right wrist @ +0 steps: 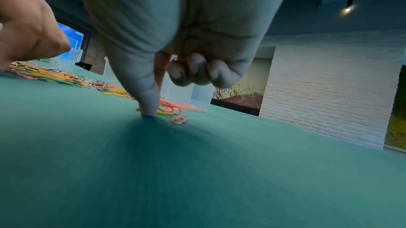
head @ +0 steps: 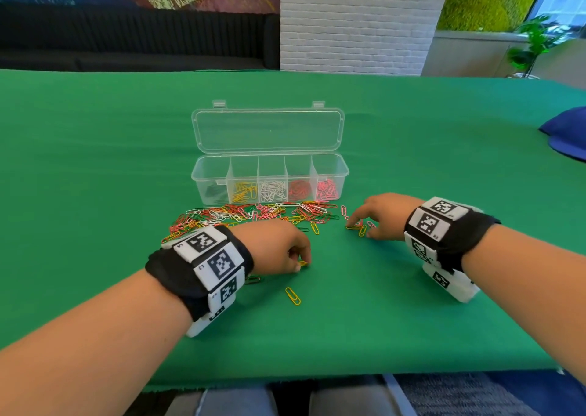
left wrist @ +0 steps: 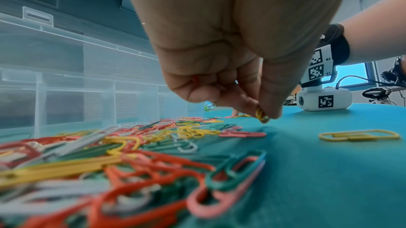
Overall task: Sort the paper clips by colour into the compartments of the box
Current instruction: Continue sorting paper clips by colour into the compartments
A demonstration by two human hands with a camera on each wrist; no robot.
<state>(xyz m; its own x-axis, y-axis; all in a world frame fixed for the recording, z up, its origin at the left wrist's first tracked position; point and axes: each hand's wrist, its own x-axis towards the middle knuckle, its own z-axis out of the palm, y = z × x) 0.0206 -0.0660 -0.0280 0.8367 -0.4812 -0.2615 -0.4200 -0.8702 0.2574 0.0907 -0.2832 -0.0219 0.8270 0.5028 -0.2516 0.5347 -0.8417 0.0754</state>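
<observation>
1. Nearest to us, one yellow clip (head: 293, 296) lies alone on the green cloth (head: 364, 314), just short of our left hand.
2. Our left hand (head: 279, 247) is down at the cloth, fingers curled, thumb and forefinger pinching a small yellow clip (left wrist: 261, 115); a glint of orange shows inside the curled fingers, too hidden to name.
3. Our right hand (head: 385, 214) sits further right, forefinger stretched down onto a yellow clip by a few pink ones (right wrist: 180, 120), thumb tip on the cloth. The other fingers are curled up, and the wrist view shows a sliver of yellow tucked behind them.
4. Next out, the loose pile (head: 253, 214): red, yellow, green, white and pink clips tangled in a band along the front of the box. Our left wristband covers its near left end.
5. Beyond that, the clear box (head: 269, 177), lid standing open, five compartments in a row: something dark on the left that we can't make out, then yellow, white, red, pink.
6. Far right, a blue thing (head: 567, 133) is cut off by the edge.
</observation>
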